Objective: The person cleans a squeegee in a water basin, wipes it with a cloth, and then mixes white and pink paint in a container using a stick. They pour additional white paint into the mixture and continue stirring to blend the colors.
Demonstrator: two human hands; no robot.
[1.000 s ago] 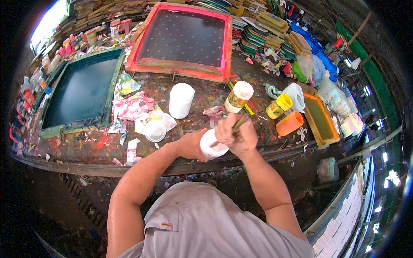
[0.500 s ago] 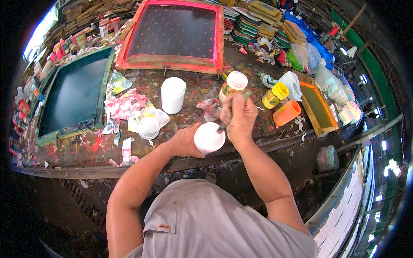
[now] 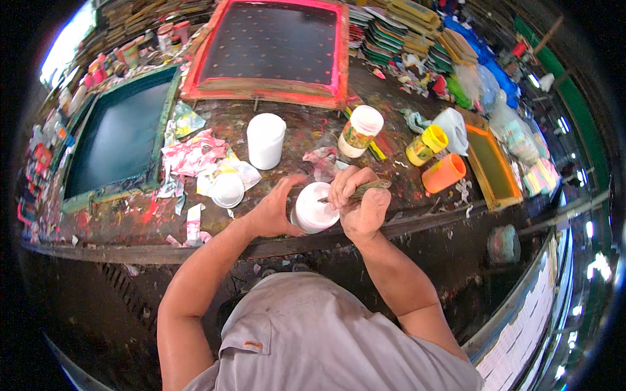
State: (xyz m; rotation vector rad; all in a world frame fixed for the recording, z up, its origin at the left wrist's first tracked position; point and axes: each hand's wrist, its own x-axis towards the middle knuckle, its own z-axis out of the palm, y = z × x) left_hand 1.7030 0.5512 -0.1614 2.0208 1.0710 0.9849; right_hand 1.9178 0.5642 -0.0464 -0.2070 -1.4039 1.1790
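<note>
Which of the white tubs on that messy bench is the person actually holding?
The white tub at the bench's near edge, between left hand and right hand. The taller white tub stands untouched.

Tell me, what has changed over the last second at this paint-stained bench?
Little: the left hand still steadies the white tub, the right hand still works the tool at its lid. The tall white container and orange cup stayed put.

Seen from above, a person in a grey shirt [image 3: 326, 339] works at a paint-splattered counter [image 3: 117, 225]. The left hand [image 3: 274, 212] grips a white plastic jar [image 3: 314, 207] at the counter's near edge. The right hand [image 3: 358, 199], closed on a thin tool [image 3: 365, 189], rests against the jar's lid. A taller white jar [image 3: 265, 140] stands behind, near crumpled stained rags [image 3: 192, 156].
</note>
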